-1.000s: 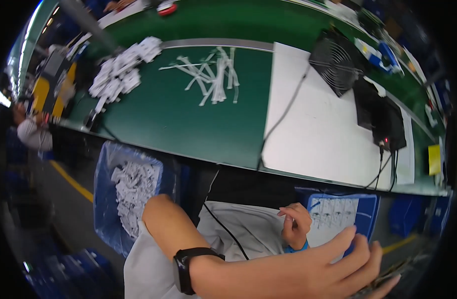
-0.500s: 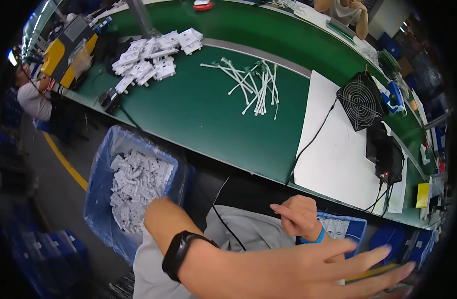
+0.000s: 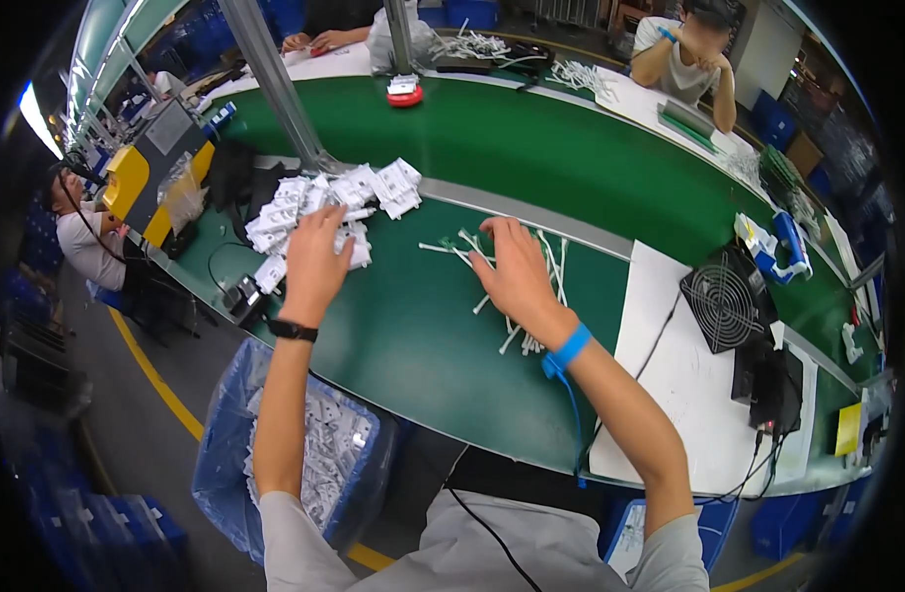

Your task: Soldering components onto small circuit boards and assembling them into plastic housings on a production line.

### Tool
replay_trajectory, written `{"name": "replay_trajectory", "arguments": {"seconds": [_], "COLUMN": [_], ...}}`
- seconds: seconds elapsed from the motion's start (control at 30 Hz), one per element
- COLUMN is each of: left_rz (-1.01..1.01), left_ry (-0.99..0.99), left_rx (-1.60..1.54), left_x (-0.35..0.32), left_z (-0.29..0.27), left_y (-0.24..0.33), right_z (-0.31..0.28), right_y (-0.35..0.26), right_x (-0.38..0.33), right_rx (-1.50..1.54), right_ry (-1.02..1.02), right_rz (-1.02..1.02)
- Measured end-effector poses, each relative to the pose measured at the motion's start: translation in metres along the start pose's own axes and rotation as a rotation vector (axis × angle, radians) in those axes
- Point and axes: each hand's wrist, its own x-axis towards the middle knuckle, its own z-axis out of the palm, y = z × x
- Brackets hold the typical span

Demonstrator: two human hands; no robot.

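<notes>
While the left hand is spreading its open fingers over the heap of small white plastic parts near the left edge of the green table, touching but not clenching them, the right hand is pressing flat, fingers splayed, on the scattered white cable ties at the table's middle. A blue wrist strap is circling the right wrist.
</notes>
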Motion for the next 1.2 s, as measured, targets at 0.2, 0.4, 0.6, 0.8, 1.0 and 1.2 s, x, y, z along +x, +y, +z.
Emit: {"name": "replay_trajectory", "arguments": {"seconds": [0.2, 0.4, 0.6, 0.8, 1.0, 1.2], "left_rz": [-0.031, -0.099, -0.424, -0.619, -0.451, -0.368], "left_ry": [-0.008, 0.091, 0.341, 0.266, 0.158, 0.162], "left_rx": [0.135, 0.016, -0.659, -1.636, -1.720, -1.621], "left_x": [0.018, 0.028, 0.041, 0.040, 0.040, 0.038], "left_z": [0.052, 0.036, 0.016, 0.006, -0.005, -0.009], "left_y": [-0.024, -0.024, 0.014, 0.090, 0.162, 0.191], "right_z": [0.052, 0.030, -0.031, -0.078, -0.101, -0.112], "right_y": [0.045, 0.026, 0.001, -0.024, -0.018, -0.005], "right_x": [0.029, 0.038, 0.044, 0.032, 0.016, 0.000], "right_rx": [-0.199, 0.227, 0.729, 1.191, 1.246, 1.249], "right_ry": [-0.041, 0.226, 0.354, 0.039, -0.071, -0.091], "right_rz": [0.011, 0.014, 0.180, 0.260, 0.327, 0.363]}}
